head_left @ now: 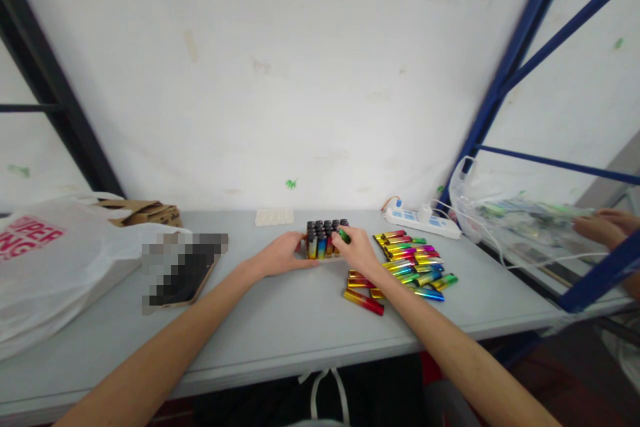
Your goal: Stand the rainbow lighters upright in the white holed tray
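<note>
Several lighters [321, 245] with black tops and shiny coloured bodies stand upright in close rows in a tray at the middle of the table. My left hand [286, 253] grips the left side of that tray, thumb at the back and fingers low along the front. My right hand [359, 250] is closed on a green lighter [344, 235], held tilted at the right end of the rows. Its lower part is hidden by my fingers. Loose metallic lighters [410, 260] in red, gold, blue and green lie in a pile just right of my right hand.
A white power strip [423, 221] and a white perforated tray [275, 216] lie near the wall. At left are a white plastic bag [65, 260], brown cardboard [150, 212] and a dark, partly blurred flat device [193, 273]. Beyond the blue frame [500, 93], another person's hands [607, 225] show.
</note>
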A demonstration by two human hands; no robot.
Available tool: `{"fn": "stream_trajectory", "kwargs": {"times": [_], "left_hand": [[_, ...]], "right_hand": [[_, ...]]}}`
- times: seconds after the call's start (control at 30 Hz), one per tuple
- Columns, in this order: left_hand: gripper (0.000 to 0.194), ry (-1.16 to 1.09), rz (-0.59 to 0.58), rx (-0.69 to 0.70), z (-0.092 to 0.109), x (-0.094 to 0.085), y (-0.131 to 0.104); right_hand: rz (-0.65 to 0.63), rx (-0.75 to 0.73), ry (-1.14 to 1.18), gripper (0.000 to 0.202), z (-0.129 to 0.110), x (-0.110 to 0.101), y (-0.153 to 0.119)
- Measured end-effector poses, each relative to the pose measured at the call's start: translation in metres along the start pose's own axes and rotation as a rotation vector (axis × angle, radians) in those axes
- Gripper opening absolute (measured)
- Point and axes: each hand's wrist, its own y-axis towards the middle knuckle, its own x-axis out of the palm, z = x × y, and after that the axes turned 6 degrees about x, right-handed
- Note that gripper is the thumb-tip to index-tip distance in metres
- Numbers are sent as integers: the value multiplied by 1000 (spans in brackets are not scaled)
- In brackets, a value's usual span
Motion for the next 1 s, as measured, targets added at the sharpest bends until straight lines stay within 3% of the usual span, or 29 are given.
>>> {"fn": "stream_trajectory", "kwargs": {"times": [0.33, 0.53, 0.67, 1.0], "left_hand": [[54, 38, -1, -19, 0, 0, -1], [51, 10, 7, -9, 1, 0, 0], [54, 18, -11, -14, 0, 0, 0], [60, 17, -3, -18, -2, 1, 0]], "right_hand": [[-90, -222, -122, 28, -8, -15, -10], [-46, -360, -244, 27, -9, -20, -8], [-4, -314, -305, 28, -3, -23, -4], [-97, -246, -287, 30, 11, -23, 2]]}}
